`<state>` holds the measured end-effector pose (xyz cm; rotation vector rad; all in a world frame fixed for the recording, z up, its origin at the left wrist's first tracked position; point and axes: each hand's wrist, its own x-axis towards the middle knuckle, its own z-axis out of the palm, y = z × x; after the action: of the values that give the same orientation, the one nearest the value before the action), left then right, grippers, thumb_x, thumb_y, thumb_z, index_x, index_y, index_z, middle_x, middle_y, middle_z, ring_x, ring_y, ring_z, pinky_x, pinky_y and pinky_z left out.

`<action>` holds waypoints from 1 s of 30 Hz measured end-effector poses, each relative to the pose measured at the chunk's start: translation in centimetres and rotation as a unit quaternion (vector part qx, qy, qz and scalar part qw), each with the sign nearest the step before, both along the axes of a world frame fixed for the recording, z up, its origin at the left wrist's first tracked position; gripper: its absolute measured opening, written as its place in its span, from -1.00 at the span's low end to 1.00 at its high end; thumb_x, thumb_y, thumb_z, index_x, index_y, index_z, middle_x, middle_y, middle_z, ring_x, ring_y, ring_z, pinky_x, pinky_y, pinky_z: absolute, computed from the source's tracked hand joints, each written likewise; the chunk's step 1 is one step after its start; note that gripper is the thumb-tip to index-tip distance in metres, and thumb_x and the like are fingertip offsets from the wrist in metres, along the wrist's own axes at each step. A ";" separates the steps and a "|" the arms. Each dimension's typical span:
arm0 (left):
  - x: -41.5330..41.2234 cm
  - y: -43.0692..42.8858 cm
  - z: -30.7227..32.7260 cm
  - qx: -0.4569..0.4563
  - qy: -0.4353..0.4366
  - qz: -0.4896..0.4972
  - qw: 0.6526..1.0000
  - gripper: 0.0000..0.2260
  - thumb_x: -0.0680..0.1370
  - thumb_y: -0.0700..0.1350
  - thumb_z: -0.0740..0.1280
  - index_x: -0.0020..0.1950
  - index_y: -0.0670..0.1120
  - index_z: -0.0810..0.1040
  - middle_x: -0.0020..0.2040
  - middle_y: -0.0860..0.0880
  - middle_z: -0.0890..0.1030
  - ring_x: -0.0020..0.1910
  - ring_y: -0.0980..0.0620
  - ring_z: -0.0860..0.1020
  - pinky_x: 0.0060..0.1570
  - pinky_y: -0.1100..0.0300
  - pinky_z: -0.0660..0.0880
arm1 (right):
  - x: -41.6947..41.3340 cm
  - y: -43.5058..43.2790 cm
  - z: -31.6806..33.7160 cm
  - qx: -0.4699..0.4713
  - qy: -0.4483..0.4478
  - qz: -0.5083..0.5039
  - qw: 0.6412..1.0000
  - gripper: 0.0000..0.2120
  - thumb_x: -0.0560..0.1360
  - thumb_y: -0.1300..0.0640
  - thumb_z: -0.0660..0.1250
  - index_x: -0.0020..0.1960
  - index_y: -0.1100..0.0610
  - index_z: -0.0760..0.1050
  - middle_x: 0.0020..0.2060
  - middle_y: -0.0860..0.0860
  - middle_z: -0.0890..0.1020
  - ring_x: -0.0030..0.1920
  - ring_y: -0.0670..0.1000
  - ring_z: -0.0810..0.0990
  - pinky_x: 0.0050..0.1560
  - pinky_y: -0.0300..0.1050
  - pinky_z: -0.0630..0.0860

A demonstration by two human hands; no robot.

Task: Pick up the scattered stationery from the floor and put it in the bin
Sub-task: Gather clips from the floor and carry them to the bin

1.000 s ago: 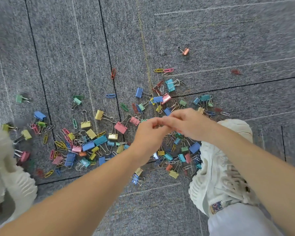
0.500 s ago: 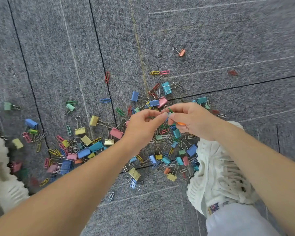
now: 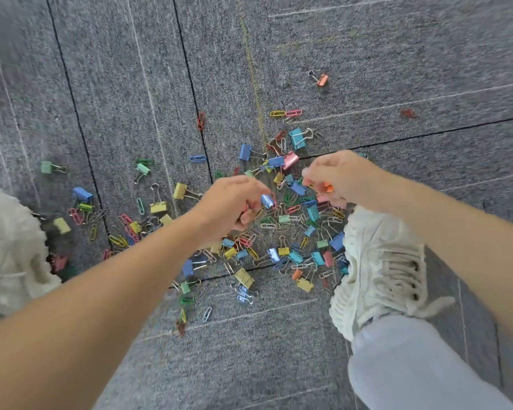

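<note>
Several coloured binder clips and paper clips [image 3: 282, 232] lie scattered on the grey carpet between my feet. My left hand [image 3: 231, 208] hovers over the pile with fingers curled, pinching a blue binder clip [image 3: 267, 200]; something red shows under its fingers. My right hand [image 3: 341, 179] is beside it to the right, fingers curled round an orange clip [image 3: 327, 187] and other small clips. A lone orange binder clip [image 3: 321, 79] lies farther off at the top. No bin is in view.
My right white shoe [image 3: 379, 267] stands against the pile's right edge, with a pale trouser leg [image 3: 403, 365] below it. My left white shoe [image 3: 9, 247] is at the left edge. Bare grey carpet tiles [image 3: 367, 39] stretch beyond the clips.
My hands were touching over the pile; they have moved apart, the right one up and right with an orange clip, the left one down with a blue clip.
</note>
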<state>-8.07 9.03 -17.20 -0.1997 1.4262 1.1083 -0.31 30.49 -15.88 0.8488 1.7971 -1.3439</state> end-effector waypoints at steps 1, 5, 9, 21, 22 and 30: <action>-0.2 -0.5 0.6 -0.018 0.001 -0.047 0.999 -0.83 0.56 -0.38 0.19 0.01 -0.19 0.53 -0.30 -0.06 0.45 -0.43 0.07 0.32 -0.42 0.23 0.19 | 0.0 -0.1 0.8 -0.002 -0.009 0.026 1.000 -0.93 0.54 0.21 0.32 -0.10 0.17 0.56 -0.36 0.06 0.50 -0.44 0.01 0.34 -0.40 -0.12 0.24; -0.2 -2.8 3.9 -0.127 0.098 -0.216 0.963 -0.71 0.56 -0.44 0.10 0.08 -0.15 0.52 -0.02 -0.05 0.54 -0.23 0.05 0.43 -0.31 0.22 0.36 | 0.4 -0.7 6.1 0.050 -0.012 0.108 0.993 -0.77 0.45 0.40 0.20 -0.11 0.16 0.58 -0.31 0.00 0.62 -0.33 0.02 0.43 -0.32 -0.10 0.37; 1.6 -4.9 10.3 -0.191 0.186 -0.266 0.926 -0.63 0.59 -0.41 0.10 0.29 -0.12 0.48 0.19 0.01 0.52 -0.08 -0.05 0.59 -0.25 0.10 0.50 | 2.1 -1.7 13.4 0.122 0.013 0.183 0.976 -0.81 0.55 0.24 0.21 -0.06 0.12 0.61 -0.19 0.06 0.71 -0.32 0.02 0.48 -0.36 -0.13 0.38; 17.3 -19.4 32.3 -0.243 0.391 -0.251 0.851 -0.60 0.67 0.15 0.15 -0.11 -0.06 0.62 -0.22 -0.11 0.67 -0.39 -0.01 0.46 -0.32 0.18 0.38 | 19.0 -11.5 32.1 0.256 0.102 0.223 0.935 -0.72 0.66 0.09 0.11 0.05 0.24 0.52 0.02 0.13 0.61 0.06 0.16 0.58 -0.09 -0.05 0.45; 19.7 -20.8 33.4 -0.262 0.401 -0.268 0.836 -0.61 0.66 0.17 0.15 -0.13 -0.04 0.61 -0.25 -0.07 0.64 -0.37 0.02 0.49 -0.29 0.18 0.42 | 21.3 -13.4 32.7 0.257 0.112 0.216 0.935 -0.72 0.65 0.09 0.12 0.07 0.23 0.54 0.01 0.13 0.60 0.04 0.15 0.57 -0.04 -0.04 0.47; 38.8 -28.8 39.0 -0.345 0.368 -0.327 0.799 -0.61 0.63 0.12 0.21 -0.35 -0.02 0.32 -0.37 0.00 0.40 -0.38 0.05 0.35 -0.36 0.18 0.26 | 35.4 -28.3 36.7 0.192 0.123 0.348 0.909 -0.72 0.65 0.20 0.12 0.20 0.26 0.54 0.10 0.16 0.62 -0.01 0.16 0.60 -0.12 -0.05 0.53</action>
<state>30.77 -19.82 21.76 0.2487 2.3244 0.0033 35.14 2.22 20.83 0.1597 2.3027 -0.6559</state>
